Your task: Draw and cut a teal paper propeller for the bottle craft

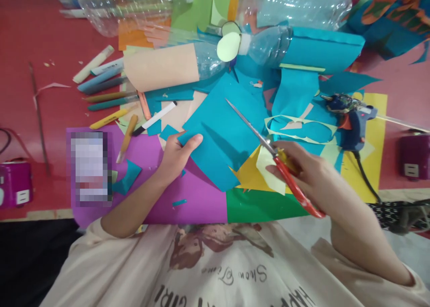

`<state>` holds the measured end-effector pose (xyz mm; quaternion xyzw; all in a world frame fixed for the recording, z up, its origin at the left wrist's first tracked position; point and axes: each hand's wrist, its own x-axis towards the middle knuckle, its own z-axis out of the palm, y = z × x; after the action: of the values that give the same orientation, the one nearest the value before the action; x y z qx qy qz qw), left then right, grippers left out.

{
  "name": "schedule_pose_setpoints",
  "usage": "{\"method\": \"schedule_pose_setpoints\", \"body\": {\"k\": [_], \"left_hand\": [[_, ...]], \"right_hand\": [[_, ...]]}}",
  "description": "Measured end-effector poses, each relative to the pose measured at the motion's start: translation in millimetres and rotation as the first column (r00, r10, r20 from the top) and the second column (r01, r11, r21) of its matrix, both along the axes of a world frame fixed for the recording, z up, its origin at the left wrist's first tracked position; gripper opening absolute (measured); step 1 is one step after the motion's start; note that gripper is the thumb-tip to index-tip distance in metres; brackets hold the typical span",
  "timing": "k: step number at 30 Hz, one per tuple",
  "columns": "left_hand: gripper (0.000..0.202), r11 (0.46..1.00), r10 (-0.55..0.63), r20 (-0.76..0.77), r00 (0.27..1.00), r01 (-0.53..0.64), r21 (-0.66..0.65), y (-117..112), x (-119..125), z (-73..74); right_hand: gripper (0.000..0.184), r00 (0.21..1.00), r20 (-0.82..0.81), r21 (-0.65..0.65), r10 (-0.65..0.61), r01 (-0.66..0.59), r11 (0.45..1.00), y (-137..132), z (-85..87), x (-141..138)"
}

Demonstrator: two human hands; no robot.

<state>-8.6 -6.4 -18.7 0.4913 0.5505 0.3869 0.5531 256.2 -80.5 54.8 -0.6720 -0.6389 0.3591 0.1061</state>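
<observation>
Scissors (273, 152): in the head view, metal blades slant up and left over the blue sheet (218, 139), red handle (298, 190) toward lower right.
Right hand (307, 168): wrapped around the handle.
Left hand (178, 157): pinching the blue sheet's left edge — thumb on top.
Blue sheet: smooth, angular paper, over purple paper (201, 204).
Bottles (161, 67): clear plastic, one in peach paper, one in blue — beyond the sheet.
Bench (20, 83): red, crowded with markers (101, 80), glue gun (356, 125) at right.

Bright light casts a soft shadow across the angular blue paper sheet (219, 134); a clear, ribbed plastic bottle (302, 6) glints; edges look stretched.
</observation>
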Motion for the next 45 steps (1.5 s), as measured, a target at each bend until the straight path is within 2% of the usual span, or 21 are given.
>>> {"method": "schedule_pose_setpoints", "body": {"k": [2,4,6,8,11,13,15,17,19,21,23,26,32,34,37,39,41,43,45], "left_hand": [[0.038,0.998,-0.058,-0.021,0.998,0.058,0.021,1,2,8.5],[0.042,0.995,-0.085,-0.038,0.996,0.087,0.039,3,4,15.8],[0.051,0.993,-0.104,-0.042,0.994,0.106,0.054,5,6,20.0],[0.057,0.991,-0.114,-0.040,0.993,0.117,0.061,5,7,20.9],[0.058,0.993,-0.118,-0.036,0.992,0.118,0.010,4,6,20.1],[0.056,0.992,-0.123,-0.042,0.991,0.122,-0.039,3,6,20.8],[0.055,0.990,-0.130,-0.051,0.990,0.127,-0.060,2,6,22.8],[0.054,0.989,-0.132,-0.040,0.990,0.129,-0.068,2,7,24.9],[0.050,0.989,-0.121,-0.020,0.992,0.119,-0.089,3,7,25.0],[0.047,0.990,-0.094,-0.009,0.995,0.093,-0.104,5,5,22.7],[0.046,0.994,-0.064,-0.005,0.998,0.064,-0.094,7,3,19.0],[0.047,0.997,-0.030,0.000,1.000,0.030,-0.071,11,0,15.5],[0.048,0.993,-0.108,0.017,0.994,0.108,-0.051,11,4,20.1],[0.048,0.989,-0.145,0.050,0.988,0.145,0.010,10,4,18.9],[0.044,0.971,-0.147,0.066,0.987,0.132,0.201,13,-2,13.5],[0.038,0.917,-0.081,-0.018,0.997,0.082,0.390,20,-8,11.8],[0.032,0.818,0.031,-0.173,0.984,0.075,0.570,33,-14,15.3],[0.037,0.809,0.039,-0.325,0.945,0.161,0.565,50,-19,24.0],[0.044,0.805,0.026,-0.486,0.874,0.270,0.528,69,-20,34.3]], "right_hand": [[0.041,0.963,0.263,0.147,-0.057,0.018,0.989,5,0.3,12],[0.039,0.898,0.418,0.225,-0.139,0.045,0.973,9,-4.5,22],[0.041,0.859,0.480,0.242,-0.178,0.066,0.968,12,-10.8,30],[0.044,0.847,0.509,0.218,-0.151,0.043,0.975,12,-14.5,37],[0.036,0.835,0.511,0.263,-0.205,0.076,0.962,11,-12.2,42],[0.022,0.856,0.408,0.343,-0.318,0.179,0.922,10,-8.0,38],[0.015,0.921,0.191,0.340,-0.338,0.261,0.904,12,-5.4,27],[0.019,0.973,-0.080,0.220,-0.218,0.230,0.948,17,-6.1,10],[0.022,0.965,-0.259,0.135,-0.048,0.085,0.987,25,-9.9,-9],[0.022,0.946,-0.320,0.105,0.044,-0.011,0.994,37,-15.1,-27],[0.030,0.921,-0.371,0.128,0.121,-0.079,0.989,48,-20.9,-42],[0.041,0.887,-0.424,0.192,0.184,-0.111,0.975,57,-30.8,-57],[0.025,0.820,-0.543,0.136,0.183,-0.129,0.982,56,-54.5,-64],[0.029,0.787,-0.604,0.114,0.127,-0.072,0.991,58,-59.1,-61],[0.036,0.733,-0.677,0.015,-0.066,0.103,0.995,62,-61.2,-54],[0.035,0.688,-0.703,-0.082,-0.179,0.172,0.982,64,-61.5,-50],[0.033,0.659,-0.705,-0.157,-0.262,0.215,0.964,66,-63.1,-49],[0.029,0.640,-0.673,-0.209,-0.370,0.315,0.926,66,-66.6,-49],[0.028,0.591,-0.629,-0.264,-0.504,0.448,0.854,68,-70.9,-49]]}}
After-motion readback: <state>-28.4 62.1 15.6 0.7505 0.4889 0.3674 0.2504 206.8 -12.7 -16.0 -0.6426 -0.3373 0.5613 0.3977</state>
